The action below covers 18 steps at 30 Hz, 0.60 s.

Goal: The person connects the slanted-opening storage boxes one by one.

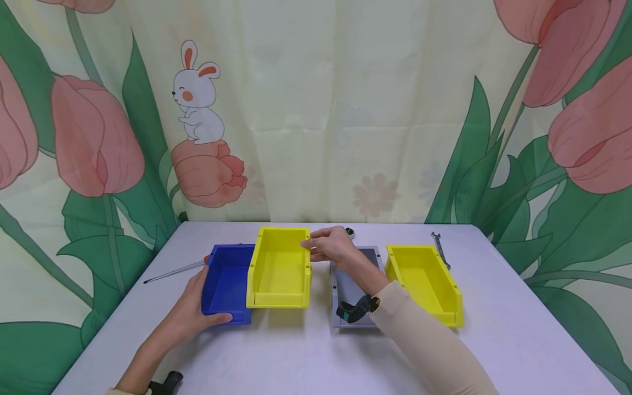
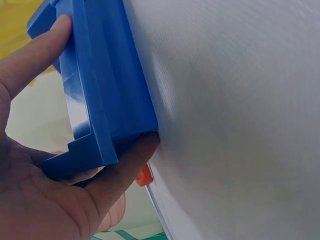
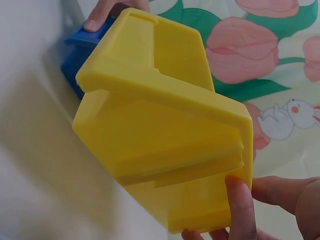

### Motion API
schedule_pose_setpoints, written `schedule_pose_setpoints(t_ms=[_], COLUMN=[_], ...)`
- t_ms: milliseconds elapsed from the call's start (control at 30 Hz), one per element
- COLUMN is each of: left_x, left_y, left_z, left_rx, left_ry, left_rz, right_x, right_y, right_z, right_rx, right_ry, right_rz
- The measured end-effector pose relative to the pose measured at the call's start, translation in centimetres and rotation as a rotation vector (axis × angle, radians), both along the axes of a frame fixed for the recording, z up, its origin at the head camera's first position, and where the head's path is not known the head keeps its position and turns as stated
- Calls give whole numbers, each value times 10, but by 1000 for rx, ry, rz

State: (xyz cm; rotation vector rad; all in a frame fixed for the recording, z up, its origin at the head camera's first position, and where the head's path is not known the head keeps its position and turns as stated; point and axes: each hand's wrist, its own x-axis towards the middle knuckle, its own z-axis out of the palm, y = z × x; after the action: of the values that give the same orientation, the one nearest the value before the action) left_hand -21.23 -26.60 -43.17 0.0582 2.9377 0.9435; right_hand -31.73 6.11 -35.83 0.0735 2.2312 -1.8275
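My left hand [image 1: 185,312] grips a blue bin [image 1: 225,285] by its left side, the thumb on its front edge; the left wrist view has the blue bin [image 2: 112,70] standing on the white table, fingers around its corner. A yellow bin [image 1: 281,269] is held up off the table by my right hand [image 1: 338,247], which pinches its right wall near the back. It overlaps the blue bin's right side in the head view. The right wrist view has the yellow bin [image 3: 165,120] with thumb and fingers at its rear corner. Both bins' visible insides hold nothing.
Under my right forearm stands a grey bin [image 1: 340,293], partly hidden. Right of it is a second yellow bin [image 1: 427,280], with a wrench [image 1: 441,251] behind. A screwdriver [image 1: 173,272] with an orange handle lies left of the blue bin. Some metal tool end [image 1: 350,232] shows behind my right hand.
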Motion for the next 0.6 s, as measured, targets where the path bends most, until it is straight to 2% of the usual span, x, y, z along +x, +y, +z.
schedule_pose_setpoints(t_ms=[600], left_x=[0], left_y=[1], left_z=[2], left_rx=[-3], left_ry=[-15], left_rz=[14], right_x=[-2], right_y=[2], right_z=[4], right_rx=[34], right_ry=[-35], right_rz=[3])
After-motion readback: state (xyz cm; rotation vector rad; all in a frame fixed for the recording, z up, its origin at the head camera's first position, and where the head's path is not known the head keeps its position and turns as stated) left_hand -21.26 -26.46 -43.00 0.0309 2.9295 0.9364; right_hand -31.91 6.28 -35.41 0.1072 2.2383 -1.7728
